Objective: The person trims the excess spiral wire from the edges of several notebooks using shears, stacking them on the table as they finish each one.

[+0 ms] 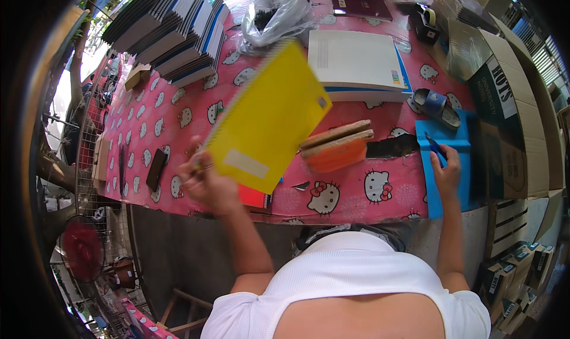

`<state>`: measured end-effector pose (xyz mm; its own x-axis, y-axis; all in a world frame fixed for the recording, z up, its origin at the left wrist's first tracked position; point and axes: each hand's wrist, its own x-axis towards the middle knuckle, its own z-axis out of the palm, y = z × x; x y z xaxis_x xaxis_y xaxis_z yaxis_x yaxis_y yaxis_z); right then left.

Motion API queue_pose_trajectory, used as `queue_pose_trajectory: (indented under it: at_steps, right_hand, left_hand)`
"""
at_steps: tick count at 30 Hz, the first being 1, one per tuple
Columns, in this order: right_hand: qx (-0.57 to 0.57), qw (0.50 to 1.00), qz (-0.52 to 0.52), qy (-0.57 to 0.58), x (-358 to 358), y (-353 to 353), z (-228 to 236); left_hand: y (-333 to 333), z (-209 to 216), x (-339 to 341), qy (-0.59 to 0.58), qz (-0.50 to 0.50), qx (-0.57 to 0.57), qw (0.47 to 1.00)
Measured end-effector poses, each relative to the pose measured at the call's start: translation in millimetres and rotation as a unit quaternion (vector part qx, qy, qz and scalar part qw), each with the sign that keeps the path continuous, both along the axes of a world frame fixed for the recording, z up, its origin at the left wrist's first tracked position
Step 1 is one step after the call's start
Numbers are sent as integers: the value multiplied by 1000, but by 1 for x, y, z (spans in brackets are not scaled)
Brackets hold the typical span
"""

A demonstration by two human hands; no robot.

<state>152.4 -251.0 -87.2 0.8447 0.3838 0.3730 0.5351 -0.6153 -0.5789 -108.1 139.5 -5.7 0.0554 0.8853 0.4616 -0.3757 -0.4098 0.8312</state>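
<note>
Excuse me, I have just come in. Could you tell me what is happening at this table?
A person's left hand grips a yellow spiral-bound notebook by its lower left edge, tilted over the pink patterned table cover. The right hand holds a small blue tool, its exact kind unclear, above a blue sheet. Farther back are a stack of white-covered notebooks and, to the left, a tall pile of spiral-bound books.

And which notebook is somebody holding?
The yellow notebook, in the left hand; no hand holds the white stack or the left pile.
</note>
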Motion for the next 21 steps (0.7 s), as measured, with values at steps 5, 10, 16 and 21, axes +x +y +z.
queue_pose_trajectory:
  at_steps: [5,10,16,21]
  right_hand:
    - [-224,972,-54,-46,13,2,-6]
    - [-25,978,100,-181,54,103,29]
    - [-82,935,265,-221,71,233,48]
    - [-209,921,299,-133,86,261,33]
  left_hand:
    - [63,-65,-79,-96,54,-332,937]
    - [74,-121,-86,320,287,-91,898]
    - [-44,-23,54,402,-41,261,877]
    - [-101,-64,98,584,-138,299,742]
